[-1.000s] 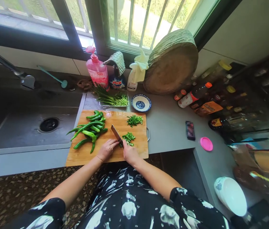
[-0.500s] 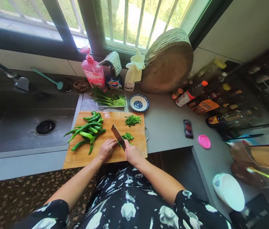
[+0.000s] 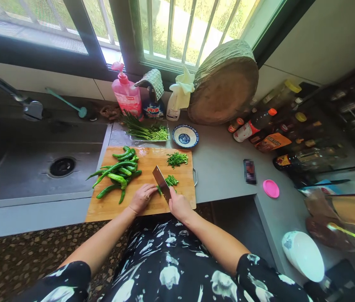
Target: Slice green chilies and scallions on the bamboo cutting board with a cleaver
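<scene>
A heap of whole long green chilli peppers [image 3: 117, 173] lies on the left half of the rectangular wooden cutting board [image 3: 177, 200], within reach. The left hand [image 3: 142, 198] presses curled fingers onto the pepper being cut, steadying it against the blade. The right hand [image 3: 180, 206] is clenched round the handle of the steel cleaver [image 3: 161, 183], beside chopped green pieces [image 3: 171, 180].

Steel cleaver [image 3: 161, 183] tilted over chopped green pepper bits [image 3: 171, 181], whole green peppers [image 3: 118, 172] heaped left on board
</scene>
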The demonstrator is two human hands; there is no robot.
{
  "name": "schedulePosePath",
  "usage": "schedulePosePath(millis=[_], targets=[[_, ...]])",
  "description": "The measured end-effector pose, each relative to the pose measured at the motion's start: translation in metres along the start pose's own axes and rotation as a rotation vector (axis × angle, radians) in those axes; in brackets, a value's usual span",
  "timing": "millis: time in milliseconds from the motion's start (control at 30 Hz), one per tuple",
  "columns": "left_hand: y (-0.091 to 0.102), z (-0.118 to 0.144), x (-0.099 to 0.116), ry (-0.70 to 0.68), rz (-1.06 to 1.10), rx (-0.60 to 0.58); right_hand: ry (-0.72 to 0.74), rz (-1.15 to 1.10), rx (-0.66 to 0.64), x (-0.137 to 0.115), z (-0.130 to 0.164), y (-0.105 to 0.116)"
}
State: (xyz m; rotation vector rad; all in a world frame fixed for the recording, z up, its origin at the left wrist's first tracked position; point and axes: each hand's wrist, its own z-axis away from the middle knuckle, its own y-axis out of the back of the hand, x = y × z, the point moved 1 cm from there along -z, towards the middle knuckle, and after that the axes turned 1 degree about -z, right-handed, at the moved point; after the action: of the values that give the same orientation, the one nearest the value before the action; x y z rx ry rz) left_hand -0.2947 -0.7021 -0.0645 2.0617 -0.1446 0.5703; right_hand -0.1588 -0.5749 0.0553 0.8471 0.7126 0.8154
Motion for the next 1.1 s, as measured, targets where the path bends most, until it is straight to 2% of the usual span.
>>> schedulePosePath(millis=[167, 467, 767, 967, 1100], targets=[[0.001, -0.002, 0.002, -0.013, -0.016, 0.005, 0.012, -0.016, 0.012, -0.004, -0.005, 0.002], [-0.002, 0.000, 0.000, -0.020, 0.003, 0.012, 0.020, 0.031, -0.052, -0.003, 0.013, -0.005], [-0.002, 0.007, -0.006, -0.038, 0.025, -0.037, 0.070, 0.052, 0.032, -0.019, -0.010, -0.021], [-0.001, 0.017, -0.006, 0.025, 0.037, -0.059, 0.042, 0.000, 0.085, -0.003, -0.017, -0.027], [0.001, 0.010, -0.008, 0.043, 0.036, -0.047, 0.000, -0.005, 0.095, 0.006, -0.017, -0.025]])
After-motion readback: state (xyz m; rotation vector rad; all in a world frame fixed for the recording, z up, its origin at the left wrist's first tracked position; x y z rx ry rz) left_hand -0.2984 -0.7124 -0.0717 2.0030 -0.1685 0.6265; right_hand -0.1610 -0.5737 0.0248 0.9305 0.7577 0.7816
